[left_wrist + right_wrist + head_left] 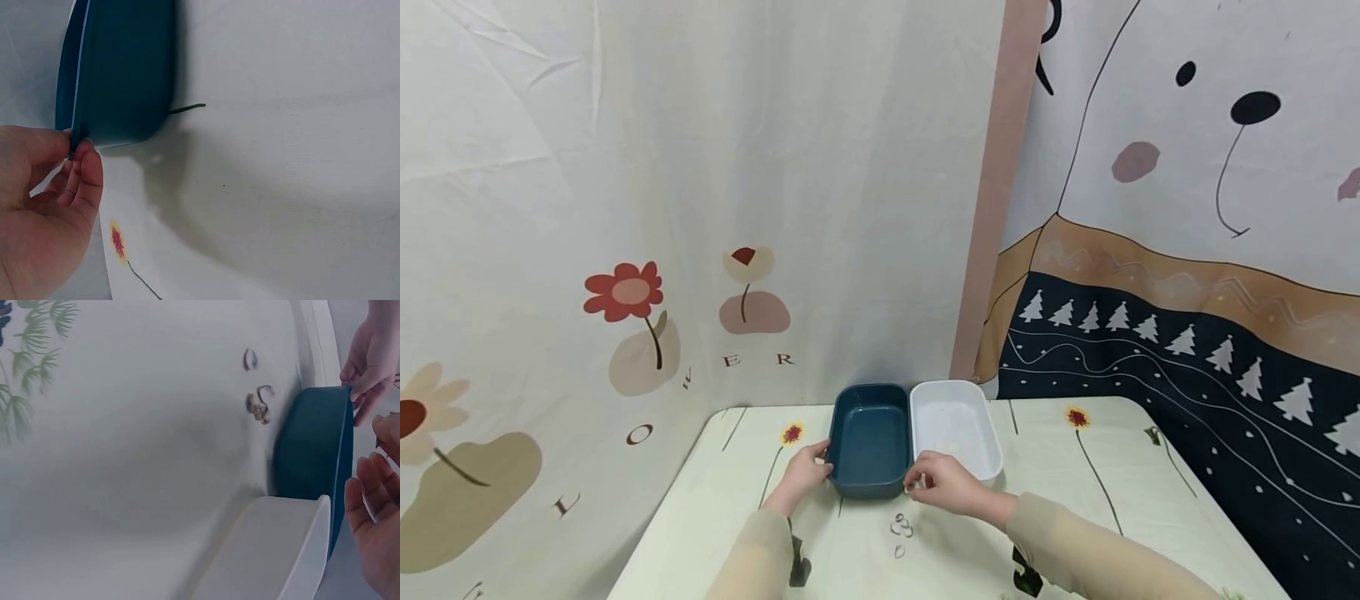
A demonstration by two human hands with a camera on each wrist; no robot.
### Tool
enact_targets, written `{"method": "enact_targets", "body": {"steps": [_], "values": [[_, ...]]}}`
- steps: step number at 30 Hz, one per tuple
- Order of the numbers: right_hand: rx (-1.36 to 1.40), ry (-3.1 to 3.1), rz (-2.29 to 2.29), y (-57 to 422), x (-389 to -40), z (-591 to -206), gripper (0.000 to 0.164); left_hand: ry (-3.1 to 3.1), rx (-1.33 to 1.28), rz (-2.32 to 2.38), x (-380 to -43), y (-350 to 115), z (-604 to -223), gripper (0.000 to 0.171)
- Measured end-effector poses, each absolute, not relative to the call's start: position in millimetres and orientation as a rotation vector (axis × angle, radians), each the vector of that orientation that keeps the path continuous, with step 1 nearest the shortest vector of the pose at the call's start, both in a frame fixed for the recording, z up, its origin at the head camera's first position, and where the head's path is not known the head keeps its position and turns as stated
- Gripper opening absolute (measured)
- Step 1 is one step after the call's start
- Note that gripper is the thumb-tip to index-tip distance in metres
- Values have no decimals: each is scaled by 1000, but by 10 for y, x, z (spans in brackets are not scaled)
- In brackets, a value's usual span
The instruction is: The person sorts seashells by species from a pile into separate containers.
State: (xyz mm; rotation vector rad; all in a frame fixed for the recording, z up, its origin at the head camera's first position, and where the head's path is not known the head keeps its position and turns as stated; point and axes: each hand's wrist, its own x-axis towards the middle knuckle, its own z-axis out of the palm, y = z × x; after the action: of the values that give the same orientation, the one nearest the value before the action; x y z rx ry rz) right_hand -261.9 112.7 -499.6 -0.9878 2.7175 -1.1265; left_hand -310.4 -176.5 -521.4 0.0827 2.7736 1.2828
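Note:
My left hand (807, 472) holds the left rim of a dark teal rectangular tub (871, 437). In the left wrist view its thumb is inside the wall and the curled fingers outside. My right hand (947, 482) is over the front corner where the teal tub meets a white tub (951, 425). Its thumb and fingers pinch something small and thin; only a dark bit shows in the right wrist view, and its kind I cannot tell. Several small ring-like pieces (259, 406) lie on the table in front of the teal tub, one (250, 359) apart from the others.
Both tubs stand side by side at the back of the table, against a hanging pale cloth (850, 208). A flower-print cover (700, 517) lies over the tabletop. On the right hangs a cloth with a bear and trees (1150, 350).

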Motion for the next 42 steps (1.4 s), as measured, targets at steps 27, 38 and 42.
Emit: {"method": "enact_targets", "body": {"steps": [27, 38, 42], "values": [[-861, 2835, -1224, 929, -3004, -4938, 9, 2797, 111, 1281, -3104, -1786, -5194, 54], [-748, 2874, -1242, 816, -3156, -4964, 10, 2794, 131, 1295, -3078, -1768, -5194, 54], [-717, 2890, -1260, 759, -3213, -4974, 8, 2800, 151, 1298, -3052, -1763, -5195, 53]]}}
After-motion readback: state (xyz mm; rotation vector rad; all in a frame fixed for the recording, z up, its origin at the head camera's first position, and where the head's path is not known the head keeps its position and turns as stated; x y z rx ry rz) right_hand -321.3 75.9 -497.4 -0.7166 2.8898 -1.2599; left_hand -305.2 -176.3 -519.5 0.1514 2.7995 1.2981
